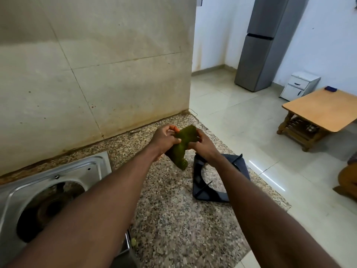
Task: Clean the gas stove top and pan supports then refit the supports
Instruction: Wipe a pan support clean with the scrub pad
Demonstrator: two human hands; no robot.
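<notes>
Both hands hold a dark green cloth point(180, 149) above the speckled granite counter point(173, 206). My left hand point(164, 139) grips its upper left part and my right hand point(202, 146) pinches its right edge; the cloth's lower end hangs down between them. A black square pan support point(239, 167) lies flat on the counter to the right, partly behind my right forearm. The steel gas stove top point(58, 175) sits at the lower left with its burner point(48, 207) bare, no support on it. My left forearm covers part of the stove.
A tiled wall point(96, 74) backs the counter. The counter ends at the right, with tiled floor beyond. A grey fridge point(260, 45), a small white cabinet point(298, 87) and a low wooden table point(324, 111) stand across the room.
</notes>
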